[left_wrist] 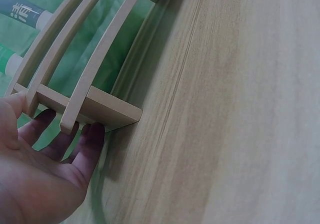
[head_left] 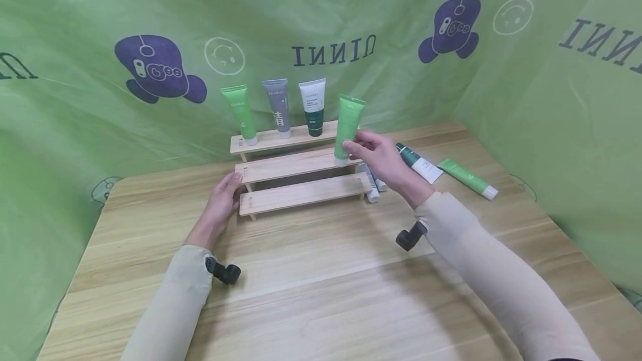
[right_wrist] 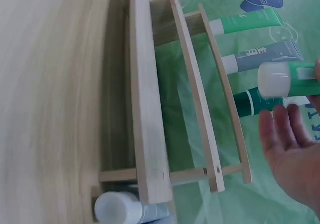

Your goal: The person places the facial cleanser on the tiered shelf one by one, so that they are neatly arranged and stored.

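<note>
My right hand (head_left: 383,161) pinches a light green squeeze tube (head_left: 348,121), white cap down, at the right end of the three-tier wooden rack (head_left: 301,194). In the right wrist view its white cap (right_wrist: 274,79) looks clear of the shelves. With thumb and fingers, my left hand (head_left: 220,204) holds the rack's left end; the left wrist view shows the fingers about the side panel (left_wrist: 112,108). Along the top tier stand a green tube (head_left: 241,113), a grey-purple tube (head_left: 278,106) and a white and dark green tube (head_left: 313,106), all caps down.
On the table (head_left: 311,294), right of the rack, lie a dark green and white tube (head_left: 420,164) and a green tube (head_left: 467,178). Grey-blue tubes with white caps (head_left: 373,196) lie against the rack's right end. Green printed cloth (head_left: 281,10) hangs behind.
</note>
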{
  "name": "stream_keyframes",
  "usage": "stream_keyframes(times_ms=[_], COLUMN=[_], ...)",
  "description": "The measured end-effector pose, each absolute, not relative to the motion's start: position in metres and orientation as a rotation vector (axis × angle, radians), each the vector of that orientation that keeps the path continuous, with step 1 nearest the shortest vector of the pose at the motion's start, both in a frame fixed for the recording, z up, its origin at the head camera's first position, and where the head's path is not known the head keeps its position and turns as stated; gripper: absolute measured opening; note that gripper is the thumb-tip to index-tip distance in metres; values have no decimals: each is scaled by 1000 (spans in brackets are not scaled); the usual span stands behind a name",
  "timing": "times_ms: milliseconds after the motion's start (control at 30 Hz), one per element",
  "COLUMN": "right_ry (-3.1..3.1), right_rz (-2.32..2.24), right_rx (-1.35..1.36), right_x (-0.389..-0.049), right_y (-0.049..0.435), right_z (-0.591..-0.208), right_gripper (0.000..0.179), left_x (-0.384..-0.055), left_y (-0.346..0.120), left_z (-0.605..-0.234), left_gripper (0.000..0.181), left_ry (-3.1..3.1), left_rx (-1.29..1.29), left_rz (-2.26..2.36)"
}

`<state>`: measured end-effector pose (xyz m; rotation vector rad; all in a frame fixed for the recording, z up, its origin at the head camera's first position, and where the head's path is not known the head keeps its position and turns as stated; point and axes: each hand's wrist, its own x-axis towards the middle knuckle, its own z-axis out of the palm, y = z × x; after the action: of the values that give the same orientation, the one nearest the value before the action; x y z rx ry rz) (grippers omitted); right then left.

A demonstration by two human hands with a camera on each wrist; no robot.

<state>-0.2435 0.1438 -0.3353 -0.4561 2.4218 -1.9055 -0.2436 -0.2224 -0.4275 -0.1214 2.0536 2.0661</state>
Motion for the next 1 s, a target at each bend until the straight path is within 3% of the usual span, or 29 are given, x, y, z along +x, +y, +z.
stream_keyframes(times_ms=[1000], right_ry=[2223], right_rz=[-2036], right_rx=[-615], right_x=[-282], right_y=[36], right_z=[-329], right_gripper=[44], left_x=[-242], left_y=[-223], left_z=[-428], left_gripper=[65], left_ry=[2062], left_rx=[-157], left_rz=[2080])
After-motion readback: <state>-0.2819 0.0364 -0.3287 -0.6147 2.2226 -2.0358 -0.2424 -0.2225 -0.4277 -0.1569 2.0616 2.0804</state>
